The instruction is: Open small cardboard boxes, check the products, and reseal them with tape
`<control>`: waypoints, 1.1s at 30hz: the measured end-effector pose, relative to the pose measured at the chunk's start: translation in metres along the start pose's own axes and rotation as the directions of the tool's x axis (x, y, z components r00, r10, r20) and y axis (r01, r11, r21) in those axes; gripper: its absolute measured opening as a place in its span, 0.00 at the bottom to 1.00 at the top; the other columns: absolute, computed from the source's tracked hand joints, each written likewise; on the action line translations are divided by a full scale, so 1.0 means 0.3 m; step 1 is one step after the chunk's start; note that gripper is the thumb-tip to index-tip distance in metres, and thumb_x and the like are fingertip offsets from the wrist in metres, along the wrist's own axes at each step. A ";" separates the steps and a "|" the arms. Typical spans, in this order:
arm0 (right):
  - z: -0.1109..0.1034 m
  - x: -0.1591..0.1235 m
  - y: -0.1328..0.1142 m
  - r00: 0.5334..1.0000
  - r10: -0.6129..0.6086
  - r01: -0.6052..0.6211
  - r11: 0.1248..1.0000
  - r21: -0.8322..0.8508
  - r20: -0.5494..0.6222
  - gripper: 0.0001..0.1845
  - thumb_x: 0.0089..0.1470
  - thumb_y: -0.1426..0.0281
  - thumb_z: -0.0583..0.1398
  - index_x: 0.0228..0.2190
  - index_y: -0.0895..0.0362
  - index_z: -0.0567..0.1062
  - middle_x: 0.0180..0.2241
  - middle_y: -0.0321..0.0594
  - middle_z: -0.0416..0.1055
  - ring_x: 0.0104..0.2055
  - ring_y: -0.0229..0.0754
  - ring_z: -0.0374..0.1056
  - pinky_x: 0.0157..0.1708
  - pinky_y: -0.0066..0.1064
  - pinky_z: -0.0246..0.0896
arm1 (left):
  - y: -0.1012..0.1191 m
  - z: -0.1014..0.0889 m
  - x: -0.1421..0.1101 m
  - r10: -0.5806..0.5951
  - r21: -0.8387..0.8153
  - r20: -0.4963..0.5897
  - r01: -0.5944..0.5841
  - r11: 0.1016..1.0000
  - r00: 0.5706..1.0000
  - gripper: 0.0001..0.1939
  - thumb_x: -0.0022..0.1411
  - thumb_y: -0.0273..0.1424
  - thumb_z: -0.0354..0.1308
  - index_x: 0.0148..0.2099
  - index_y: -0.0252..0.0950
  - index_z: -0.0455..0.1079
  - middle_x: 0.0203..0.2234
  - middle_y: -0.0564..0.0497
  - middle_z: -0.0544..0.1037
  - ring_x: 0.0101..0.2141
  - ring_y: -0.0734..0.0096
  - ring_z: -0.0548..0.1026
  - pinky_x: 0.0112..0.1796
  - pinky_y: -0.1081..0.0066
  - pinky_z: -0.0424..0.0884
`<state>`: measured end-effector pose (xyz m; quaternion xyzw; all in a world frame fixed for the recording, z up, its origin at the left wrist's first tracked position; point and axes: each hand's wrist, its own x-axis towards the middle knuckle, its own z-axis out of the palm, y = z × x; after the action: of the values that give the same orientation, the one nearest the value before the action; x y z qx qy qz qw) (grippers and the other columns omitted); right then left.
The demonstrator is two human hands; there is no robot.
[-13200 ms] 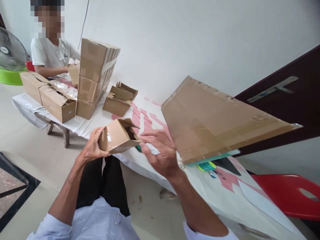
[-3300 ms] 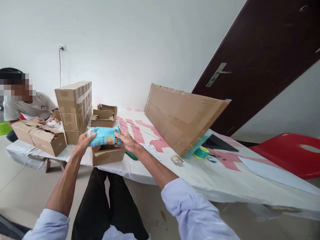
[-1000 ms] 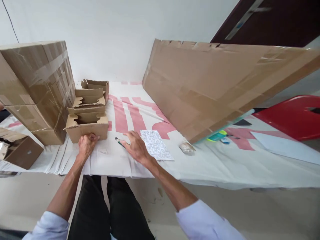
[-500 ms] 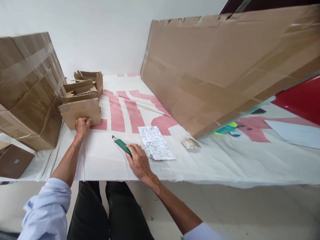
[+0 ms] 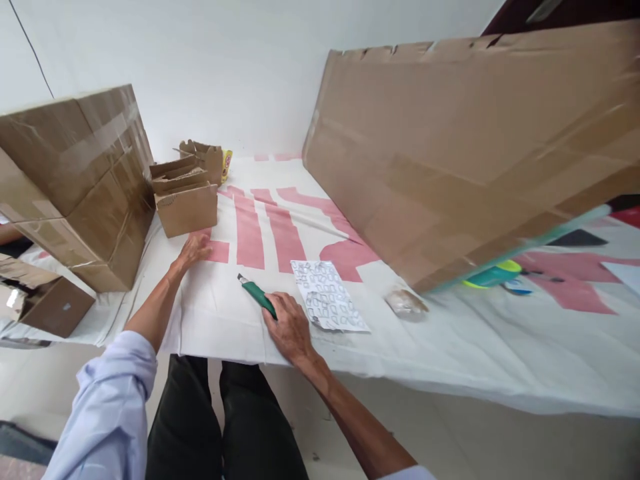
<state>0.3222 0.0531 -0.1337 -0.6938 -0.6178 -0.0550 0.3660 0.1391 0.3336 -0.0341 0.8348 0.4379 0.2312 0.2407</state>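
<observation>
My right hand [image 5: 289,327] is closed around the rear of a green utility knife [image 5: 257,295], its blade end pointing away to the upper left, low over the white cloth. Just in front of a small open cardboard box [image 5: 187,210], my left hand [image 5: 196,249] hovers or rests at the cloth with its fingers loosely bent and nothing visible in them. Right of the knife lies a paper sheet [image 5: 330,297] covered with small drawn shapes. More small cardboard boxes [image 5: 205,160] stand behind the first one.
A large taped carton [image 5: 107,207] stands on the left, beside an open small box [image 5: 60,303]. A big cardboard panel [image 5: 450,147] leans across the right. Near its lower edge lie a clear plastic packet [image 5: 407,303] and a teal-and-yellow item [image 5: 493,275]. Part of another person's arm [image 5: 9,233] shows far left.
My left hand has let go of the small cardboard box, which now sits slightly farther back. The view has shifted left. My right hand stays on the utility knife.
</observation>
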 end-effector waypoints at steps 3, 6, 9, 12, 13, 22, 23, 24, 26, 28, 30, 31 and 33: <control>0.000 0.004 -0.006 1.000 0.000 0.000 1.000 0.003 0.000 0.16 0.63 0.70 0.56 0.51 0.55 0.75 0.48 0.50 0.76 0.50 0.55 0.70 0.46 0.42 0.64 | 0.021 0.002 -0.168 0.026 0.016 0.029 -0.027 1.000 0.999 0.17 0.58 0.28 0.66 0.51 0.34 0.79 0.48 0.41 0.83 0.50 0.51 0.81 0.56 0.56 0.75; -0.001 0.008 -0.014 1.000 0.016 -0.016 1.000 0.001 0.007 0.16 0.62 0.71 0.57 0.50 0.54 0.76 0.46 0.49 0.76 0.49 0.54 0.69 0.46 0.42 0.64 | 0.044 0.019 -0.351 0.053 0.029 0.004 -0.054 0.998 0.999 0.17 0.60 0.29 0.66 0.52 0.38 0.78 0.54 0.42 0.81 0.55 0.52 0.79 0.61 0.56 0.72; -0.004 0.013 -0.021 1.000 0.015 -0.015 1.000 -0.008 0.027 0.16 0.62 0.72 0.57 0.50 0.56 0.76 0.46 0.50 0.76 0.48 0.54 0.69 0.47 0.43 0.64 | 0.067 0.060 -0.533 0.059 0.034 -0.051 -0.057 0.998 0.997 0.17 0.62 0.28 0.64 0.53 0.39 0.76 0.58 0.41 0.79 0.60 0.52 0.76 0.64 0.54 0.69; -0.006 0.019 -0.026 1.000 0.017 -0.016 1.000 -0.016 0.026 0.16 0.62 0.72 0.56 0.50 0.57 0.76 0.45 0.50 0.76 0.49 0.54 0.68 0.49 0.43 0.65 | 0.089 0.122 -0.708 0.041 0.031 -0.105 -0.038 0.999 0.994 0.17 0.64 0.27 0.61 0.55 0.38 0.75 0.59 0.38 0.78 0.62 0.48 0.75 0.63 0.49 0.70; -0.006 0.021 -0.026 1.000 0.020 -0.019 1.000 -0.017 0.019 0.16 0.61 0.72 0.56 0.50 0.56 0.76 0.45 0.49 0.75 0.49 0.54 0.68 0.49 0.43 0.65 | 0.097 0.144 -0.764 0.039 0.033 -0.118 -0.035 0.999 0.992 0.17 0.64 0.27 0.61 0.55 0.39 0.75 0.58 0.37 0.78 0.62 0.47 0.74 0.63 0.47 0.70; 0.028 -0.014 0.007 0.999 0.028 -0.031 0.996 -0.079 -0.035 0.16 0.60 0.70 0.56 0.48 0.58 0.77 0.43 0.51 0.74 0.47 0.55 0.66 0.50 0.44 0.64 | 0.151 0.203 -1.099 -0.001 -0.001 -0.221 0.001 1.000 0.975 0.17 0.62 0.25 0.63 0.53 0.43 0.77 0.58 0.40 0.79 0.62 0.48 0.74 0.62 0.45 0.69; 0.037 -0.018 0.013 0.999 0.027 -0.030 0.995 -0.096 -0.030 0.16 0.60 0.70 0.56 0.48 0.58 0.77 0.43 0.52 0.74 0.47 0.55 0.65 0.50 0.44 0.63 | 0.140 0.186 -1.116 -0.030 -0.011 -0.243 0.028 1.000 0.969 0.18 0.62 0.25 0.63 0.53 0.43 0.77 0.58 0.41 0.80 0.61 0.49 0.76 0.61 0.46 0.71; 0.044 -0.022 0.019 0.999 0.024 -0.026 0.993 -0.113 -0.023 0.16 0.61 0.69 0.56 0.48 0.59 0.77 0.43 0.53 0.74 0.47 0.55 0.65 0.49 0.44 0.63 | 0.124 0.163 -1.130 -0.059 -0.014 -0.272 0.057 0.998 0.961 0.18 0.61 0.25 0.64 0.53 0.43 0.77 0.57 0.42 0.80 0.59 0.50 0.77 0.60 0.48 0.72; 0.055 -0.025 0.026 1.000 0.013 -0.015 0.990 -0.138 -0.010 0.17 0.61 0.68 0.56 0.48 0.59 0.77 0.43 0.53 0.74 0.47 0.56 0.66 0.48 0.43 0.63 | 0.078 0.096 -1.154 -0.113 -0.006 -0.344 0.118 0.993 0.932 0.19 0.59 0.25 0.65 0.53 0.42 0.77 0.55 0.42 0.80 0.56 0.51 0.79 0.59 0.51 0.74; 0.057 -0.026 0.029 1.000 0.003 -0.003 0.988 -0.155 -0.001 0.17 0.61 0.67 0.56 0.48 0.60 0.77 0.43 0.53 0.75 0.46 0.56 0.66 0.48 0.43 0.62 | 0.018 -0.003 -1.172 -0.165 -0.008 -0.434 0.180 0.984 0.885 0.20 0.58 0.25 0.65 0.54 0.40 0.76 0.53 0.41 0.80 0.55 0.52 0.78 0.59 0.53 0.74; 0.056 -0.026 0.028 1.000 0.000 0.001 0.986 -0.168 0.003 0.17 0.61 0.68 0.56 0.48 0.60 0.77 0.43 0.53 0.75 0.46 0.56 0.67 0.47 0.43 0.62 | -0.053 -0.134 -1.183 -0.215 -0.015 -0.532 0.246 0.969 0.819 0.22 0.59 0.26 0.64 0.57 0.39 0.74 0.53 0.40 0.78 0.57 0.49 0.77 0.60 0.51 0.73; 0.056 -0.025 0.027 1.000 0.001 -0.001 0.985 -0.173 0.003 0.17 0.61 0.68 0.56 0.48 0.59 0.77 0.43 0.53 0.76 0.46 0.56 0.67 0.47 0.43 0.62 | -0.090 -0.210 -1.186 -0.239 -0.019 -0.581 0.281 0.960 0.778 0.24 0.60 0.28 0.64 0.59 0.38 0.72 0.55 0.38 0.77 0.58 0.47 0.75 0.61 0.49 0.72; 0.057 -0.023 0.023 1.000 0.008 -0.008 0.984 -0.179 0.001 0.16 0.60 0.69 0.56 0.48 0.59 0.77 0.44 0.53 0.76 0.46 0.55 0.67 0.47 0.42 0.62 | -0.161 -0.372 -1.183 -0.270 -0.026 -0.663 0.339 0.940 0.699 0.30 0.61 0.31 0.64 0.64 0.34 0.67 0.59 0.33 0.72 0.64 0.41 0.69 0.64 0.45 0.67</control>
<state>0.3204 0.0575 -0.1529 -0.7264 -0.6078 -0.1082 0.3020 -0.1384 0.0809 -0.0387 0.6264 0.6370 0.4446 0.0649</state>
